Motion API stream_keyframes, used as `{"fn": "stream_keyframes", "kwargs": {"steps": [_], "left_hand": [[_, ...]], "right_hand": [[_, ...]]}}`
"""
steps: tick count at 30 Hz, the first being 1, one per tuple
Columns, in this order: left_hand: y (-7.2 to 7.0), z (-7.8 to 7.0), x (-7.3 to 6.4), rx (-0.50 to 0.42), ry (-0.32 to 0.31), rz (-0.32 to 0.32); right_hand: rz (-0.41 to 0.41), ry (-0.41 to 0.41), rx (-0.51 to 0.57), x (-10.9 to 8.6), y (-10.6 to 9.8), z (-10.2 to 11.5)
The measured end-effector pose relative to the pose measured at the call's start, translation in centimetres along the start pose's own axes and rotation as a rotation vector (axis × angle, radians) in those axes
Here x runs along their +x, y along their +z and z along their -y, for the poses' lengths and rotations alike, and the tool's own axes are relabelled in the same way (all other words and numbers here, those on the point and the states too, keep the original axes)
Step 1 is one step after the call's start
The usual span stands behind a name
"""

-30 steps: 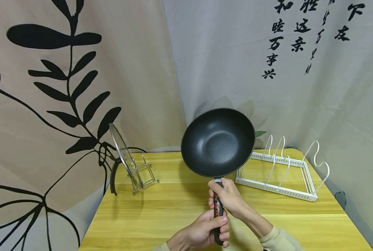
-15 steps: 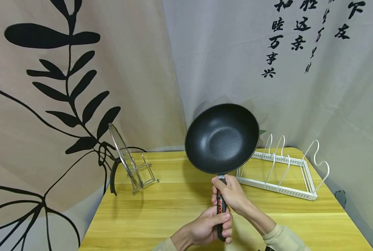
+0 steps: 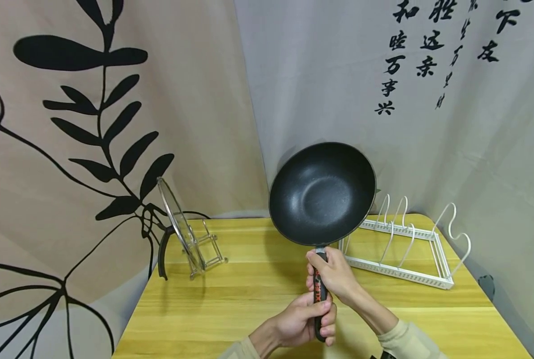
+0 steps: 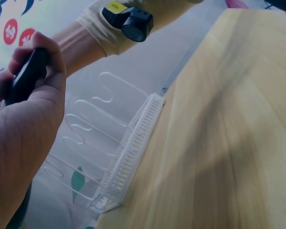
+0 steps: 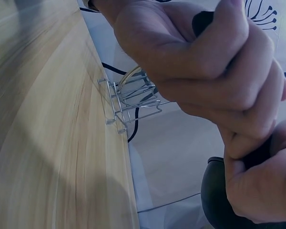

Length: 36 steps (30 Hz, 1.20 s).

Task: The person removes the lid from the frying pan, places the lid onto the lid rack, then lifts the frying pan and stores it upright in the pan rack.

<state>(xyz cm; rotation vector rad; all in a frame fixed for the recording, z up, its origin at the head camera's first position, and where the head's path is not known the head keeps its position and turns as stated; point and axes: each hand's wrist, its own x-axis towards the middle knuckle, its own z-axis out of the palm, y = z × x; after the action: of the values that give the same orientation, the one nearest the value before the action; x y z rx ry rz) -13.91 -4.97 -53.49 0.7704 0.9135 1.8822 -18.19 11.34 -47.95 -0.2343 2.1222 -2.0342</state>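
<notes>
A black wok is raised over the table, tilted so that its inside faces me. Its long black handle carries red lettering and points down toward me. My right hand grips the handle just under the bowl, thumb lying along the top. Lower down, my left hand wraps its fingers round the handle's end. In the left wrist view the black handle end pokes out of the left fist. The right wrist view shows both fists stacked, with the wok's dark side beyond the right hand.
To the right on the wooden table stands a white rack with upright wire loops, partly behind the wok. A glass lid leans in a small metal stand near the left edge. Printed curtains hang behind.
The wok has risen a little and shifted slightly right, both hands moving along with it. Their grip on the handle looks the same. The rack and lid stay put.
</notes>
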Motion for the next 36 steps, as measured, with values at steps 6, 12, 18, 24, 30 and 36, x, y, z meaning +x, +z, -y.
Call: {"fn": "stream_keyframes", "kwargs": {"steps": [6,12,18,24,30,36], "left_hand": [[-0.2,0.1,0.4,-0.008,0.014,0.023],[-0.3,0.2,0.8,0.0,0.025,0.032],[-0.5,0.3,1.3,-0.013,0.04,0.04],[-0.5,0.3,1.8,-0.052,0.034,0.031],[-0.3,0.4,2.4,-0.087,0.038,0.003],[-0.2,0.5,2.9,-0.099,0.038,-0.008]], "right_hand": [[-0.026,0.006,-0.009,0.0,-0.2,0.1],[-0.056,-0.002,-0.022,0.0,-0.4,0.3],[-0.075,-0.024,-0.042,0.0,-0.6,0.4],[-0.117,-0.049,-0.07,0.0,-0.8,0.5],[-0.156,-0.085,-0.109,0.1,-1.1,0.8],[-0.182,-0.093,-0.129,0.0,-1.3,0.9]]}}
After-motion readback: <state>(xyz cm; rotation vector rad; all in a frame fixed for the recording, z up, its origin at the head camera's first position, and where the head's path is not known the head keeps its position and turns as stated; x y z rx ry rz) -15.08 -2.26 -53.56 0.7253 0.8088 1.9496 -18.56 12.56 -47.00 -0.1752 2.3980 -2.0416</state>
